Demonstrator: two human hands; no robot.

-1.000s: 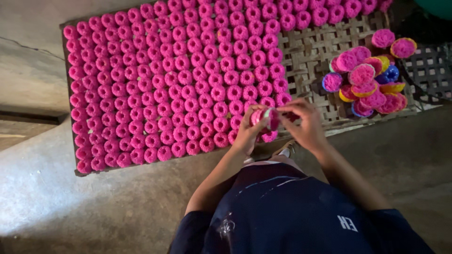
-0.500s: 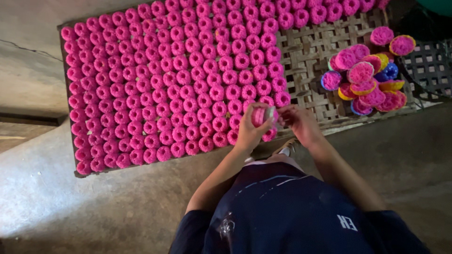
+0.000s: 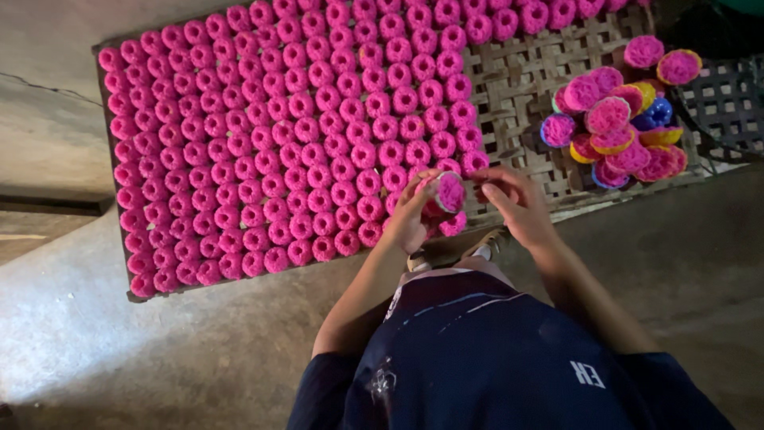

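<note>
My left hand holds a small round mould filled with pink paste, tilted on its side above the near edge of a woven bamboo tray. My right hand is beside it, fingertips touching the mould's rim. Rows of several pink ring-shaped pieces cover most of the tray. Right under my hands lies the last piece of the nearest rows.
A heap of small coloured moulds filled with pink paste sits on the tray's bare right part. A dark lattice tray lies at the far right. The tray rests on a grey concrete floor. My feet in sandals are below the hands.
My hands have stayed at the tray's near edge. The mould has turned in my left hand so its pink face points right, and my right hand has drawn slightly apart.
</note>
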